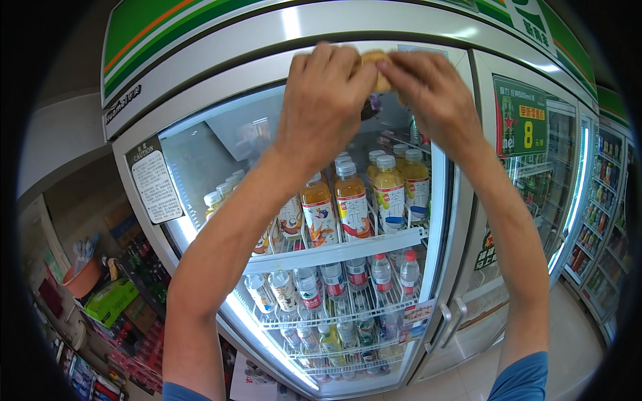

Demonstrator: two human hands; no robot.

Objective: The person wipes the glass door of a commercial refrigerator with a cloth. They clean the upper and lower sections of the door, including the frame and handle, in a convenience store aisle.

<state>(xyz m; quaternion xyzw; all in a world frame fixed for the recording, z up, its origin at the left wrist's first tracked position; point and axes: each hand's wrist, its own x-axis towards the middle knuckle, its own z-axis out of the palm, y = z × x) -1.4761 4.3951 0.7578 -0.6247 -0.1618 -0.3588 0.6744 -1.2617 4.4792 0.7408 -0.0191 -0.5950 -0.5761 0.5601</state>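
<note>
Both arms are raised before an upright glass-door drinks cooler (296, 45). My left hand (323, 103) and my right hand (434, 92) grip a small yellow-tan piece (375, 70) between them, close to the top of the door frame. Motion blur leaves it unclear whether this is a sponge or a folded cloth. Behind my forearms, the glass shows bottled tea (353, 203) on the top shelf, with orange and yellow drinks under white caps. Water bottles (308, 288), some red-capped, stand lower down. My left forearm hides part of the top shelf.
Metal door handles (449, 321) stick out at lower right. A second cooler door with a green price sign (521, 118) adjoins on the right, and further drinks fridges (599, 200) stand beyond. At left are an orange tub (83, 280), a green package (110, 301) and stacked drink packs (135, 351).
</note>
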